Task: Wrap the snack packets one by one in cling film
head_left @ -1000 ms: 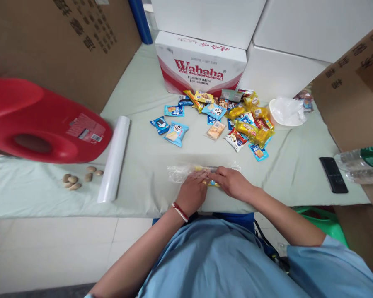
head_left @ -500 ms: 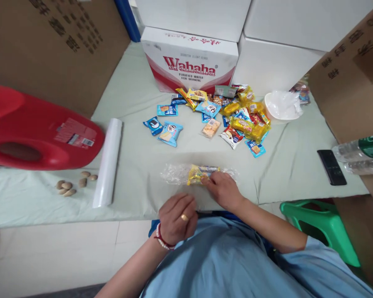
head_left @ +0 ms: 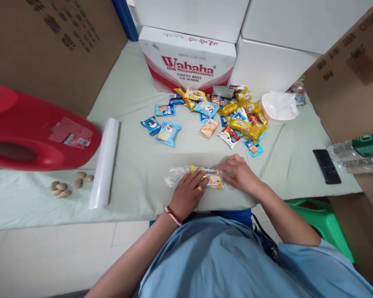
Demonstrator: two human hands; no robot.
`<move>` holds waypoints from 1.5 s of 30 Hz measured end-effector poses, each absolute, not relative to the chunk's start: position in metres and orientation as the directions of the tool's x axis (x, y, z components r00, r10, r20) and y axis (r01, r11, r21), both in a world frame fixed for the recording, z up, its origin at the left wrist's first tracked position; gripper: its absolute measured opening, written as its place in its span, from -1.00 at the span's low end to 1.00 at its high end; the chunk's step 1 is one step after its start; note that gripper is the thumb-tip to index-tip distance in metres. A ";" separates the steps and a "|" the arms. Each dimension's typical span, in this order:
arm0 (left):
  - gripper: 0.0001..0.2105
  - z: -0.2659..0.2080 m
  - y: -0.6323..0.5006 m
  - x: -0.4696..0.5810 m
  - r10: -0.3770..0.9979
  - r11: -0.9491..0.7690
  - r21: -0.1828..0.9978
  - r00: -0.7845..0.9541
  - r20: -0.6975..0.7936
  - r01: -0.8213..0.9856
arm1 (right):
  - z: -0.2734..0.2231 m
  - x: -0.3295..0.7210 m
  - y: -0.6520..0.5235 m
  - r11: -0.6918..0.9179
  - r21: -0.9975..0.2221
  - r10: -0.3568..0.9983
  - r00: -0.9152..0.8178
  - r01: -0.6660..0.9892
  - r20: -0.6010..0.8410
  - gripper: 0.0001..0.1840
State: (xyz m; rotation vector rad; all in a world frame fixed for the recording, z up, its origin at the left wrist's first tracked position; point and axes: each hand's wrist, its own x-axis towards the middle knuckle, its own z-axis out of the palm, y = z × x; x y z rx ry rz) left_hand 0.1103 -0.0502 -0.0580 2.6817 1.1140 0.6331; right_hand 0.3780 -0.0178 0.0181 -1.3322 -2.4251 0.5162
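Note:
Near the table's front edge lies a bundle of small yellow-and-blue snack packets (head_left: 216, 182) in clear plastic film (head_left: 174, 176). My left hand (head_left: 188, 192) rests over the bundle's left part with fingers stretched out, covering some of it. At the bundle's right end, my right hand (head_left: 240, 174) has its fingers curled in at the film; the exact grip is partly hidden. Beyond the hands is a heap of wrapped snacks (head_left: 240, 124), with a clear-wrapped biscuit packet (head_left: 209, 128) and a light-blue packet (head_left: 168, 133) apart from it.
On the left are a white film roll (head_left: 105, 163), several brown nut-like pieces (head_left: 61, 187) and a large red jug (head_left: 40, 128). A white bowl (head_left: 270, 112) holding clear plastic, a phone (head_left: 327, 166) and bottles (head_left: 348, 150) stand right. A Wahaha carton (head_left: 188, 62) stands behind.
My left hand has moved forward from the table edge onto the bundle and opened out. My right hand has shifted from the packets to the film's right end.

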 end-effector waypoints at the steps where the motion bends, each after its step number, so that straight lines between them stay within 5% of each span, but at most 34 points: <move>1: -0.65 -0.059 -0.050 0.110 0.703 -0.711 0.303 0.634 0.322 0.635 | 0.018 0.378 -0.020 0.525 -0.437 0.840 -0.525 0.730 0.132 -0.67; 6: -0.60 -0.066 -0.051 0.110 0.698 -0.716 0.314 0.640 0.321 0.623 | 0.005 0.386 -0.058 0.673 -0.343 0.740 -0.592 0.656 0.320 -0.74; 10: -0.57 -0.071 -0.050 0.107 0.711 -0.702 0.368 0.635 0.304 0.610 | -0.017 0.405 -0.094 0.681 -0.402 0.729 -0.620 0.612 0.291 -0.66; 15: -0.45 -0.070 -0.044 0.100 0.675 -0.708 0.488 0.693 0.256 0.510 | -0.001 0.408 -0.107 0.528 -0.543 0.847 -0.455 0.653 0.277 -0.64; 20: -0.32 -0.066 -0.046 0.099 0.681 -0.689 0.538 0.688 0.250 0.486 | 0.012 0.358 -0.079 0.523 -0.401 0.850 -0.492 0.752 0.188 -0.41; 23: -0.22 -0.066 -0.050 0.096 0.746 -0.638 0.551 0.609 0.269 0.538 | -0.014 0.333 -0.061 0.517 -0.270 0.853 -0.516 0.812 0.080 -0.27; 26: -0.18 -0.071 -0.054 0.093 0.813 -0.575 0.513 0.511 0.277 0.637 | -0.041 0.326 -0.056 0.526 -0.217 0.850 -0.514 0.822 0.115 -0.35; 30: -0.29 -0.078 -0.051 0.096 0.869 -0.495 0.478 0.421 0.262 0.725 | -0.051 0.325 -0.062 0.545 -0.240 0.836 -0.500 0.803 0.225 -0.43; 34: -0.43 -0.068 -0.046 0.106 0.938 -0.346 0.631 0.254 0.235 0.694 | -0.037 0.322 -0.067 0.516 -0.331 0.852 -0.436 0.790 0.289 -0.42; 37: -0.50 -0.046 -0.044 0.117 0.991 -0.128 0.841 0.045 0.123 0.525 | -0.021 0.319 -0.066 0.503 -0.402 0.858 -0.385 0.765 0.340 -0.47; 40: -0.46 -0.018 -0.044 0.122 0.993 0.116 0.991 -0.010 -0.115 0.071 | -0.010 0.319 -0.060 0.498 -0.429 0.860 -0.363 0.754 0.359 -0.53; 43: -0.43 0.004 -0.042 0.119 0.947 0.320 0.860 0.164 -0.276 -0.398 | -0.011 0.320 -0.054 0.526 -0.422 0.843 -0.389 0.738 0.372 -0.56; 45: -0.55 0.011 -0.041 0.118 0.902 0.432 0.755 0.219 -0.373 -0.494 | -0.016 0.321 -0.051 0.575 -0.420 0.813 -0.432 0.703 0.390 -0.57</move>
